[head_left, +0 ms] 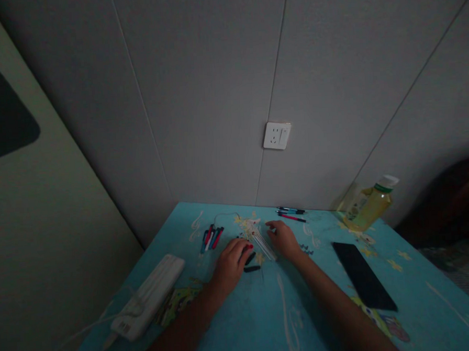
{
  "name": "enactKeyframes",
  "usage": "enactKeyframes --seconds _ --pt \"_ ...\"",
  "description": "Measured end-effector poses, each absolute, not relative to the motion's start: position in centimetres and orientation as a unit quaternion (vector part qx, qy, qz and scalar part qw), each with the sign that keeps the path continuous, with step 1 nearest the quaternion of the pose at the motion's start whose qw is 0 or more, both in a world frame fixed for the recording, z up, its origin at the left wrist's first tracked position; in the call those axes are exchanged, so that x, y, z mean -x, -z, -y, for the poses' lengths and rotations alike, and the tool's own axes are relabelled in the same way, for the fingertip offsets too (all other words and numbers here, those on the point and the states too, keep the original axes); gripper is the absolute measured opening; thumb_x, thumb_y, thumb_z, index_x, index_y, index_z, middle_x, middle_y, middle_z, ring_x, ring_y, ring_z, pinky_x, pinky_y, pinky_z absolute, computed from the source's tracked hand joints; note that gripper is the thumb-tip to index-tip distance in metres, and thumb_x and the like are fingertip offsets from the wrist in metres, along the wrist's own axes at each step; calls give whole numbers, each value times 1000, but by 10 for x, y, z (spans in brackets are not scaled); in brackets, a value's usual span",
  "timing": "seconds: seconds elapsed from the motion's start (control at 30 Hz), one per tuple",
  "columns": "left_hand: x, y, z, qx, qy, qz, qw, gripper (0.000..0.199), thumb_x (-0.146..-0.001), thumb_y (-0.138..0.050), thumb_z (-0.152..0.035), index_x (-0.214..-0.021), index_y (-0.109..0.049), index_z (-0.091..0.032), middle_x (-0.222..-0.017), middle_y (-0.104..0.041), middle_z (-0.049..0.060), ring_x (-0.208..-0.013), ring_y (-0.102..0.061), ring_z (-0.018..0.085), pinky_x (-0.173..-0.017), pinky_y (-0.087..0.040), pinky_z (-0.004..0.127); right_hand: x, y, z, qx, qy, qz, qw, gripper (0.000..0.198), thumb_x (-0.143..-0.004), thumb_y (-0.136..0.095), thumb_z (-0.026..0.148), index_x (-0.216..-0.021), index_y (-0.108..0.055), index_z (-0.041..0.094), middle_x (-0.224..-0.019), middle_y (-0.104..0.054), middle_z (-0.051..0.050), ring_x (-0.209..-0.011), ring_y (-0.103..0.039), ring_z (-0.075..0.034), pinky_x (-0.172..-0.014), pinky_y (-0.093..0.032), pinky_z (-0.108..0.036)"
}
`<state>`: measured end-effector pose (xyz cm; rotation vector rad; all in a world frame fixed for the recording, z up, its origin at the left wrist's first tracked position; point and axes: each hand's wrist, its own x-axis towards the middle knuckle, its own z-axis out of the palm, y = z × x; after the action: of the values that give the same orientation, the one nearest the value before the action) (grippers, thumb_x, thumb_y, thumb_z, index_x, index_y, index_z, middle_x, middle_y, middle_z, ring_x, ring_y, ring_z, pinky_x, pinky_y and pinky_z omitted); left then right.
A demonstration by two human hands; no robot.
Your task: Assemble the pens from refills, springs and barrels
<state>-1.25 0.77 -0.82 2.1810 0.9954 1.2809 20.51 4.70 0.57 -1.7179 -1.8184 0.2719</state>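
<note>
My left hand rests low over the middle of the table, its fingers curled together; what they hold, if anything, is hidden. Beside its fingertips lie small black tubes like pen grips. My right hand hovers with fingers apart and nothing visible between them. Between the hands is a row of thin white pen refills, with tiny parts scattered at their far end. Left of my left hand lies a bunch of blue, red and white pen barrels.
Assembled-looking pens lie near the wall. To the right are a black phone-like slab and a bottle of yellow liquid. Small dark pieces lie beyond my right wrist. A white power strip with cables occupies the left edge.
</note>
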Motion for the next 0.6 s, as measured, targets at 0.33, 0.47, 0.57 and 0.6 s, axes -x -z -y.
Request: enactKeyframes --seconds 0.33,0.47,0.57,0.6 --pt "13 12 -12 -757 -514 -351 201 21 -95 -48 -18 -109 -63 -22 -106 -64 7 -103 -59 20 -93 -49 36 -202 16 -97 665 -159 687 245 23 -78 -65 22 -98 -75 18 -87 -74 -5 -80 -66 -16 -73 -44 -22" --pt "14 13 -11 -761 -512 -342 203 23 -95 -47 -16 -111 -62 -22 -110 -63 7 -107 -57 20 -97 -46 38 -203 8 -89 660 -159 681 273 19 -83 -60 27 -89 -74 16 -89 -74 -8 -82 -66 -19 -76 -45 -26" --pt "13 12 -10 -773 -497 -342 197 22 -95 -47 -17 -111 -62 -22 -110 -62 7 -107 -56 20 -97 -46 38 -202 -5 -64 645 -153 682 310 27 -91 -50 30 -98 -72 14 -92 -73 -9 -81 -66 -19 -76 -47 -28" --pt "13 11 -10 -779 -487 -344 194 22 -96 -48 -19 -112 -62 -23 -109 -62 7 -106 -56 20 -96 -46 38 -202 -9 -52 636 -152 685 321 30 -93 -47 31 -103 -70 14 -94 -73 -9 -82 -66 -19 -76 -48 -28"
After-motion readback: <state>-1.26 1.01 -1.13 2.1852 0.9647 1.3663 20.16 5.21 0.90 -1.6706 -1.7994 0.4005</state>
